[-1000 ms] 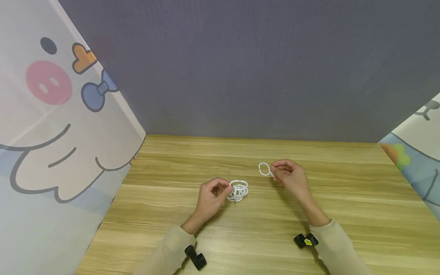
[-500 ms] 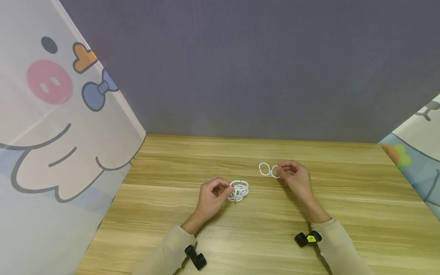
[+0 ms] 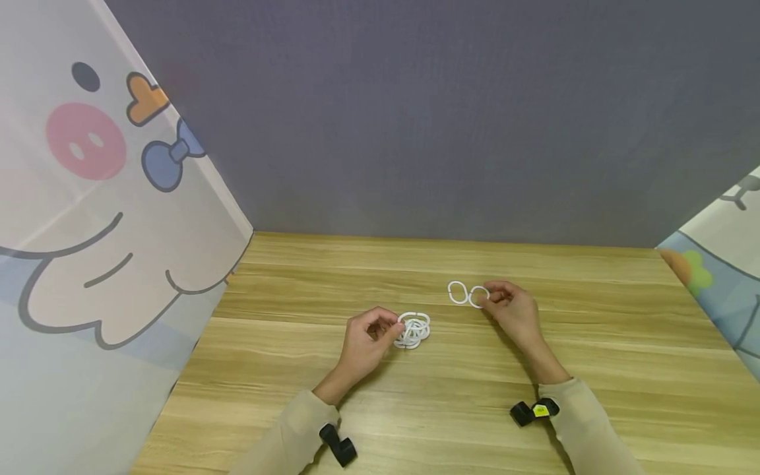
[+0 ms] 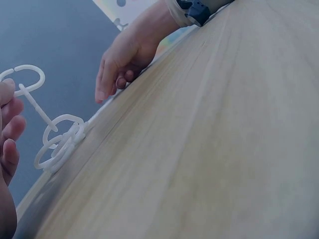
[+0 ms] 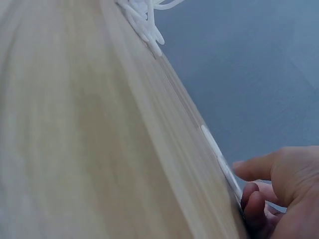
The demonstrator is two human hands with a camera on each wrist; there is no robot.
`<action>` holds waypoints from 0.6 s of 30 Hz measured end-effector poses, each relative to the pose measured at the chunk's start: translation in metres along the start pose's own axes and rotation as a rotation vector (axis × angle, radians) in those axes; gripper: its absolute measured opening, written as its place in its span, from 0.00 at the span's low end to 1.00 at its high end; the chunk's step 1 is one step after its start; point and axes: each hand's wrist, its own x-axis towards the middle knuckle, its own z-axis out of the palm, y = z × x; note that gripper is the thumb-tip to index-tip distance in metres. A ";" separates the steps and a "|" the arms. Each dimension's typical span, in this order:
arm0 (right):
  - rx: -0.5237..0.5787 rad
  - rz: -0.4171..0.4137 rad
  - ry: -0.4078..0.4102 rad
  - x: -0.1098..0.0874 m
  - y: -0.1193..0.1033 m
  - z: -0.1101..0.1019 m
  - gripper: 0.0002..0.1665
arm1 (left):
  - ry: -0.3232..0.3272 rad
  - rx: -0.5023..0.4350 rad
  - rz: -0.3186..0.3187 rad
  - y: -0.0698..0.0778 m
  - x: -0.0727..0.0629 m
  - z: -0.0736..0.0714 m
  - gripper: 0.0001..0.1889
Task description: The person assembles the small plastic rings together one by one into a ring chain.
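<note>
My left hand (image 3: 369,340) pinches one white oval plastic link (image 3: 413,315) between thumb and fingers, raised over a small pile of similar links (image 3: 410,338). In the left wrist view a small gap shows in the held link (image 4: 34,69), and another link (image 4: 37,107) hangs from it down to the pile (image 4: 62,144). Two white links lie flat side by side on the table: a left one (image 3: 457,292) and a right one (image 3: 475,288). My right hand (image 3: 512,313) is at the right link's edge, its fingers loosely bent and not closed around it.
A wood-grain table (image 3: 415,409) lies under both hands, with a grey panel (image 3: 415,119) behind it. Cartoon-printed panels (image 3: 178,244) flank it left and right. Black wrist devices (image 3: 338,445) sit on both cuffs.
My right hand has drawn slightly right, uncovering the right link, which now lies beside the left one. My left hand has stayed in place with its link.
</note>
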 end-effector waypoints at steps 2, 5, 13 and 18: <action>-0.042 -0.010 0.012 0.001 0.002 0.000 0.16 | 0.000 0.000 0.001 0.000 0.000 0.000 0.04; -0.108 -0.018 0.014 0.002 0.005 0.000 0.14 | -0.002 0.000 -0.005 0.000 0.000 0.000 0.04; -0.149 0.010 0.002 0.001 0.004 -0.001 0.12 | -0.004 -0.006 -0.023 0.002 0.000 0.000 0.03; -0.148 0.009 0.011 0.000 0.004 -0.002 0.09 | -0.005 -0.014 -0.025 0.002 0.000 0.001 0.03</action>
